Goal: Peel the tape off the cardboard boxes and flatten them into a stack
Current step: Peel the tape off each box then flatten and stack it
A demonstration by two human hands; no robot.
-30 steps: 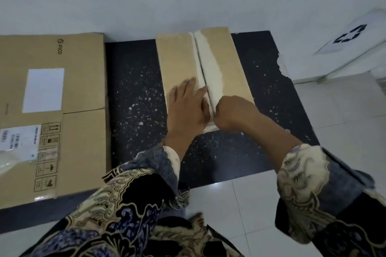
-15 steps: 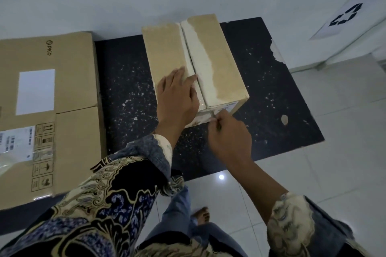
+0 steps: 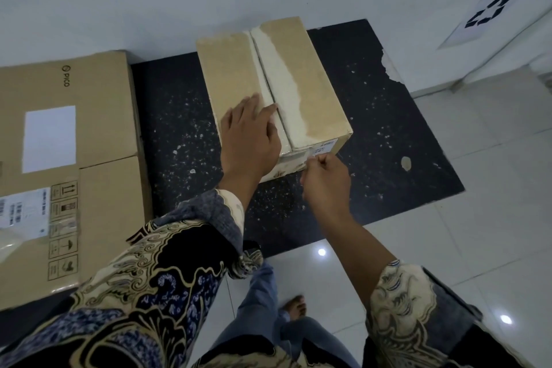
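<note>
The small brown cardboard box (image 3: 301,81) was pressed flat-palmed by the left hand (image 3: 251,140) while clear tape (image 3: 301,155) was pinched by the right hand (image 3: 325,179).

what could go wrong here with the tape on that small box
The right hand pinches the tape end at the small box's near face, and pale torn patches along the top seam suggest the tape strips the paper; it may tear short and leave a piece behind. The left hand presses only the near left flap, so a hard pull might slide or tip the box on the black mat.
</note>
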